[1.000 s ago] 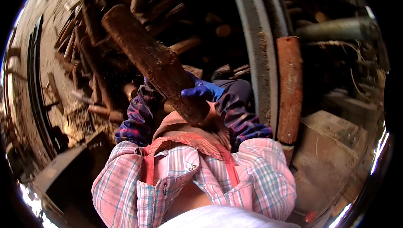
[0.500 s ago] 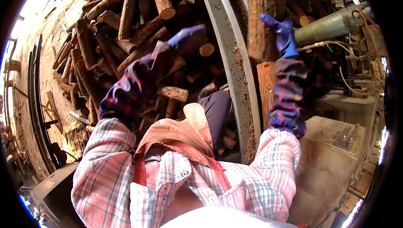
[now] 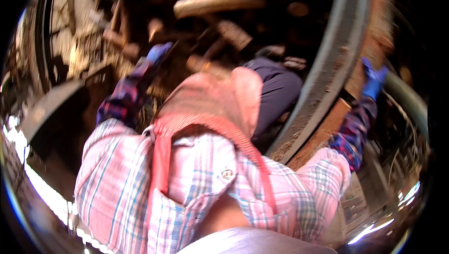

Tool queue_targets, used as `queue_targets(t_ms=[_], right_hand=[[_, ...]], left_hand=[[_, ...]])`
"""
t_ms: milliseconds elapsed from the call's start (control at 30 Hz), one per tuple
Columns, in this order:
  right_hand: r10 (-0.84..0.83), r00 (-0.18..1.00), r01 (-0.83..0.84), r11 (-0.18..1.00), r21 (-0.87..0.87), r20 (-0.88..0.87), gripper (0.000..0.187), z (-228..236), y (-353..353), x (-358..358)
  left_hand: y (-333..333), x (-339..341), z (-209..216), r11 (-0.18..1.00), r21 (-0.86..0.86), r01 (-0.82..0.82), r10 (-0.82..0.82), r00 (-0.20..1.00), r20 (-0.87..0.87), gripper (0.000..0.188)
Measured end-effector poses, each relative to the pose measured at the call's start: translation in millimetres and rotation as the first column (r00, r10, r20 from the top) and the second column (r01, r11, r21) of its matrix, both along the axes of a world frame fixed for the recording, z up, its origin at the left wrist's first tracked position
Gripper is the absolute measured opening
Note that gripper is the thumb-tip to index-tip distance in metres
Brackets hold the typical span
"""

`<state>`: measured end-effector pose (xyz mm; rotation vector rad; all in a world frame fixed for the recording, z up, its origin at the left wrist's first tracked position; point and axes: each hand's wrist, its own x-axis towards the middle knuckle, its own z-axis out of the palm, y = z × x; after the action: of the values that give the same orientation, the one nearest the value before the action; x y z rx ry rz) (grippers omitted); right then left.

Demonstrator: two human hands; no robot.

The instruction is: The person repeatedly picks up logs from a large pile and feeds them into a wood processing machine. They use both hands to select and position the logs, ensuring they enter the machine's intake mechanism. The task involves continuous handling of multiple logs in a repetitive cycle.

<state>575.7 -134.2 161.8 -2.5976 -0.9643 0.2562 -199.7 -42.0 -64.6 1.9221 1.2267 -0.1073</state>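
Right hand (image 3: 374,80) against upright log (image 3: 378,34).

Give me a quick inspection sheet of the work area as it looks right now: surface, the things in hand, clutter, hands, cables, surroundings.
Surface: no table; ground at left, blurred and sunlit.
Job's things: reddish-brown log standing upright on the right, beside the curved grey metal rail; wood pile ahead, blurred.
Clutter: loose logs and sticks scattered in the pile; details too blurred to tell.
Hands: left hand, blue-gloved, reaching toward the wood pile, holding nothing that I can see; right hand, blue-gloved, against the upright log, grip unclear.
Cables: thin wires or stalks at lower right, too blurred to tell which.
Surroundings: grey pipe right of the log; dark slanted panel at left; person's pink plaid shirt fills the foreground.
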Motion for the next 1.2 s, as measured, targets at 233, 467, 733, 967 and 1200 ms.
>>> queue_targets(t_ms=[233,467,733,967,1200], right_hand=[[0.243,0.949,-0.270,0.956,0.117,0.202,0.045,6,-10,-29],[0.688,0.725,-0.689,0.725,0.013,0.040,0.044,-103,73,-293],[0.274,0.523,-0.826,-0.071,-0.560,-0.807,0.115,-403,-69,-429],[0.029,0.540,-0.828,-0.159,-0.537,-0.841,0.115,-409,-73,-420],[0.213,0.386,-0.906,-0.096,-0.412,-0.898,0.112,-351,-31,-459]], left_hand=[[-81,-20,-112,0.470,-0.644,-0.604,0.593,0.756,-0.276,0.043],[-146,66,-144,-0.411,-0.717,-0.563,0.769,0.208,-0.605,0.030],[-221,154,-169,-0.656,-0.582,-0.481,0.588,0.158,-0.793,0.031],[-246,204,-194,-0.793,-0.609,0.018,0.573,-0.318,-0.755,0.060],[-234,170,-162,-0.625,-0.689,0.369,0.564,-0.397,-0.724,0.057]])
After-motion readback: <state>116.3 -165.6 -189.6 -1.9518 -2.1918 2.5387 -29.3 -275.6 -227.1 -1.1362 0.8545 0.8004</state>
